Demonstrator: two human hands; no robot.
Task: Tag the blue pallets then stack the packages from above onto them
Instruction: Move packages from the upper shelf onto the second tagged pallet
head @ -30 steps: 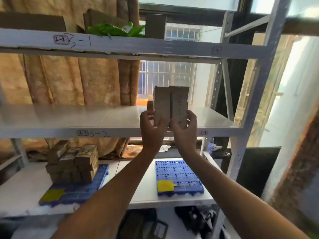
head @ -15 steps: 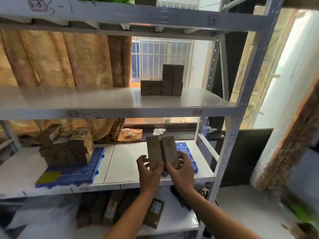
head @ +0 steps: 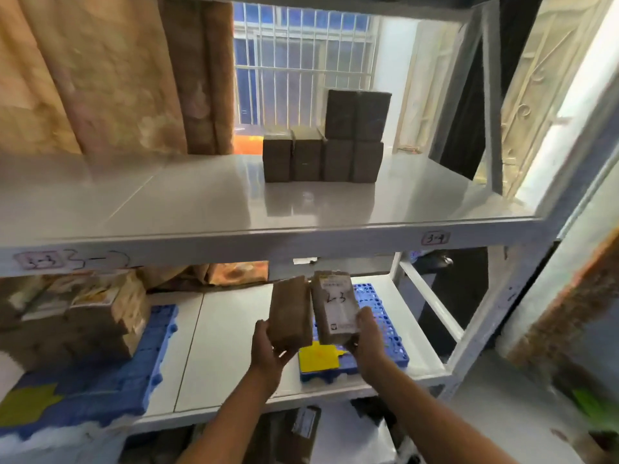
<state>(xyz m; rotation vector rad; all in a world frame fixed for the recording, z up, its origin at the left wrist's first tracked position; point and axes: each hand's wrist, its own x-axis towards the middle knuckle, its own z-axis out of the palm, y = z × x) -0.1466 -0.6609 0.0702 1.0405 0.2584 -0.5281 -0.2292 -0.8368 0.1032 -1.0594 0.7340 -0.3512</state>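
At frame centre the white rack (head: 301,234) carries six packages (head: 323,152) on its upper shelf. Lower left, one blue pallet (head: 100,383) is loaded; lower centre, the second pallet (head: 385,316) is bare but for its yellow tag (head: 318,358). I am mid-stacking — my left hand (head: 268,349) grasps a plain package (head: 289,313), my right hand (head: 366,329) a labelled package (head: 335,304), both above that pallet. Next, I judge: set them flat, side by side.

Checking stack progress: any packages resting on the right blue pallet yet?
No. The right blue pallet carries only its yellow tag; both packages are in hand.
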